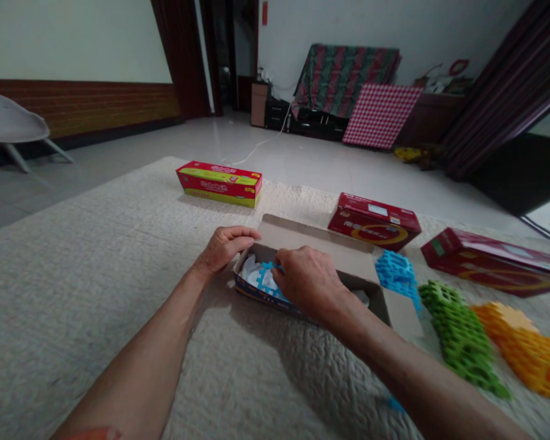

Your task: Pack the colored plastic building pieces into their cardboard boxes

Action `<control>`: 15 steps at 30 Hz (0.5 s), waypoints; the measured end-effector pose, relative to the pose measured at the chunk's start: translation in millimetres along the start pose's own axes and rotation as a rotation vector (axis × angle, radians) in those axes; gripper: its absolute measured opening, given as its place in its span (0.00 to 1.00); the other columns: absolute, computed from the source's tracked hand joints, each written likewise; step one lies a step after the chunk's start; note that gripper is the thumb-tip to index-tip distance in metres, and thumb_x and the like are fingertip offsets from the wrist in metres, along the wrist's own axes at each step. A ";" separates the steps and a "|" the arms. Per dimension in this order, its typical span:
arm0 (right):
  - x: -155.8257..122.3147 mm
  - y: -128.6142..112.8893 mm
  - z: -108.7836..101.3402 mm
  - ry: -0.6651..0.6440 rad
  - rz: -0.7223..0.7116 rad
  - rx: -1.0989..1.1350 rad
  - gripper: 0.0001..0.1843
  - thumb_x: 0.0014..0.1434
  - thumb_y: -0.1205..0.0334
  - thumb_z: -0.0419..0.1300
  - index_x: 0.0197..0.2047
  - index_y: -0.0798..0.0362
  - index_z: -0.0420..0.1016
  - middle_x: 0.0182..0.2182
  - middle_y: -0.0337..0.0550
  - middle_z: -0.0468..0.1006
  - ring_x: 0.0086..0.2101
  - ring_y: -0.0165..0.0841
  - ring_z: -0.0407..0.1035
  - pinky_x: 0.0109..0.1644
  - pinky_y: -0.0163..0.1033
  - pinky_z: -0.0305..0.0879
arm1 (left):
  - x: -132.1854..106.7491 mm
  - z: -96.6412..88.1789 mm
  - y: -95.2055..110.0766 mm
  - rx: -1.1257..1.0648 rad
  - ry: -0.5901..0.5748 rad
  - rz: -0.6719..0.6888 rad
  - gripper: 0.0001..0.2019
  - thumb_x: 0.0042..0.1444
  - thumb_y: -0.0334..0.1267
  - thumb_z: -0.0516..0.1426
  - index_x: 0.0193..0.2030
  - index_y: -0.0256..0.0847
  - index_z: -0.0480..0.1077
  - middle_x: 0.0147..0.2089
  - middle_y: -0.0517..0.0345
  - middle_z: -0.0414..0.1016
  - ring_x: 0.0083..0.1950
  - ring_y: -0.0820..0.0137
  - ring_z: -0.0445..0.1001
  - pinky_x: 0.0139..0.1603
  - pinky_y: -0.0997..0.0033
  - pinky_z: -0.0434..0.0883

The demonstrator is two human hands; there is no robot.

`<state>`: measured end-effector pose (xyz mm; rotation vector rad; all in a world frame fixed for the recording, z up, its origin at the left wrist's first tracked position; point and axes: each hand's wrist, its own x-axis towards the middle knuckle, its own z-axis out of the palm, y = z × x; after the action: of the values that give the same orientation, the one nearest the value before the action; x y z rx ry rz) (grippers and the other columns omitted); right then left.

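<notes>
An open cardboard box (275, 301) with a dark printed outside sits in front of me, its lid (297, 235) folded back on the far side. At its left end, my left hand (227, 246) grips the corner, fingers by the lid's edge. My right hand (309, 278) reaches into the box with closed fingers on a blue plastic interlocking tile (266, 278). Crumpled white lining (251, 269) shows beneath that tile. The right hand and forearm hide much of the inside. A stack of blue tiles (398, 272) stands beyond the box's right end.
Green tiles (461, 336) and orange tiles (525, 348) lie in piles at right. Two dark red boxes (374, 220) stand at the back right, and a red and yellow-green box (220, 183) stands back left. Everything rests on a pale textured mat (119, 256).
</notes>
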<state>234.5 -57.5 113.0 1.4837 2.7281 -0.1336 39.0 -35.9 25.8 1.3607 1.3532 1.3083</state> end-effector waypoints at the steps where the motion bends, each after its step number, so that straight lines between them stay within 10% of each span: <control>1: 1.1 -0.2 1.3 -0.005 0.001 -0.002 0.15 0.63 0.61 0.53 0.41 0.56 0.81 0.35 0.59 0.82 0.36 0.43 0.78 0.36 0.41 0.67 | 0.2 0.0 0.2 0.003 0.000 0.004 0.12 0.47 0.39 0.61 0.37 0.39 0.81 0.26 0.59 0.77 0.25 0.72 0.68 0.28 0.72 0.65; 9: 3.2 -2.3 4.5 -0.022 0.020 0.000 0.15 0.63 0.61 0.53 0.41 0.55 0.82 0.35 0.57 0.82 0.36 0.41 0.77 0.36 0.40 0.67 | 0.6 0.6 2.6 0.022 0.009 0.017 0.12 0.47 0.39 0.61 0.37 0.38 0.81 0.30 0.58 0.79 0.29 0.72 0.70 0.32 0.72 0.67; 15: -18.9 26.4 -8.3 0.197 0.011 0.138 0.14 0.62 0.58 0.54 0.35 0.51 0.81 0.26 0.46 0.80 0.27 0.35 0.74 0.30 0.38 0.61 | -1.2 1.6 4.3 -0.029 -0.004 -0.016 0.12 0.46 0.39 0.61 0.37 0.38 0.80 0.27 0.60 0.78 0.25 0.73 0.68 0.29 0.73 0.66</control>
<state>267.0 -58.3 121.1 1.6281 2.9180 -0.1892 41.4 -37.3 29.6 1.3293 1.3353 1.3091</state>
